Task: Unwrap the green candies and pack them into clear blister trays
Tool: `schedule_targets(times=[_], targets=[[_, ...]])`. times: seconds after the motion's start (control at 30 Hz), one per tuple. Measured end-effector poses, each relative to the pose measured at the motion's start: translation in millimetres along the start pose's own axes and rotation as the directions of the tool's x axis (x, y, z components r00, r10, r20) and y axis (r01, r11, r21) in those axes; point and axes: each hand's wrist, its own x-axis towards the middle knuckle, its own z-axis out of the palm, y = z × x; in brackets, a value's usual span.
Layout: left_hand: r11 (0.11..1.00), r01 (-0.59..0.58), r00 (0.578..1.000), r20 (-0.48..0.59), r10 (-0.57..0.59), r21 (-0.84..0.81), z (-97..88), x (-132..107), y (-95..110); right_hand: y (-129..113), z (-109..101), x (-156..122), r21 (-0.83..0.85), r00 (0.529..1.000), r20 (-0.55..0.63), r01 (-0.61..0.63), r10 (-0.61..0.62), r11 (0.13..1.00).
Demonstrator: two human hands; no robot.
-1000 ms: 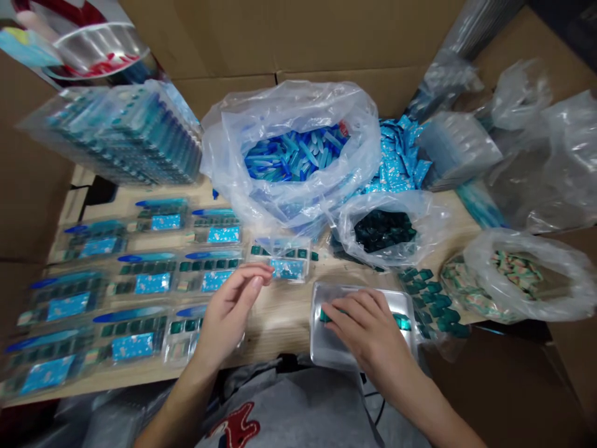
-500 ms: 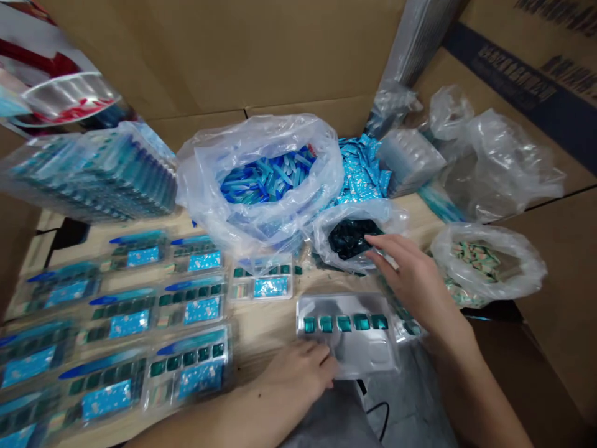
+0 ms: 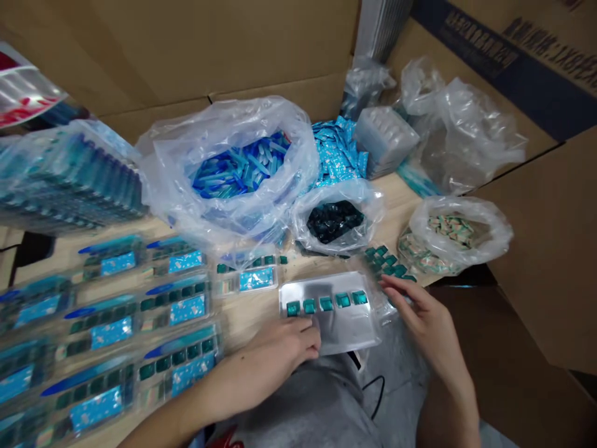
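Observation:
A clear plastic tray lies at the table's near edge with a row of teal square pieces in its top slots. My left hand rests on the tray's left front corner, fingers curled against it. My right hand is at the tray's right side, fingers spread over loose teal squares there. Whether it holds one I cannot make out.
Filled trays cover the left of the wooden table. Behind stand a big bag of blue sticks, a small bag of dark teal squares, a bag of striped pieces, blue sachets, stacked empty trays and cardboard walls.
My right hand left the tray, reached to the small bag of dark squares, then came back down beside the tray. My left hand moved from a filled tray to this tray's front corner.

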Motion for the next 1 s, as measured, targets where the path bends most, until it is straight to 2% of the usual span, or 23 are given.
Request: schedule_targets(times=[0.07,0.13,0.23,0.33,0.4,0.5,0.6,0.8,0.9,1.0], targets=[[0.998,-0.038,0.998,-0.052,0.041,0.058,3.7,-2,0,4,9,-10,0.047,1.0,0.009,-0.015,0.015,0.999],[0.981,-0.054,0.988,-0.132,0.079,0.187,13.9,-3,0,6,22,-21,0.081,1.0,0.016,-0.005,0.004,0.997],[0.918,0.005,0.967,-0.235,0.096,0.397,36.3,2,2,5,45,-37,0.122,1.0,0.002,0.015,-0.016,0.992],[0.879,0.015,0.954,-0.269,0.13,0.477,53.1,14,2,5,61,-45,0.147,0.999,-0.02,0.035,-0.033,0.989],[0.862,-0.017,0.948,-0.267,0.176,0.507,57.0,20,1,6,63,-46,0.159,0.999,-0.016,0.043,-0.041,0.986],[0.846,-0.057,0.941,-0.255,0.223,0.53,55.6,16,1,9,59,-48,0.164,0.999,0.019,0.036,-0.04,0.986],[0.849,-0.071,0.934,-0.263,0.24,0.524,53.8,-1,2,12,59,-56,0.164,0.996,0.077,0.025,-0.039,0.986],[0.884,-0.023,0.918,-0.34,0.203,0.466,53.1,-28,-1,10,80,-72,0.159,0.984,0.175,0.011,-0.039,0.987],[0.901,-0.019,0.91,-0.365,0.194,0.432,42.1,-35,2,4,83,-69,0.156,0.978,0.205,0.011,-0.044,0.988],[0.908,-0.046,0.916,-0.346,0.204,0.416,23.5,-44,11,-4,68,-60,0.182,0.967,0.252,-0.003,-0.043,0.983]])
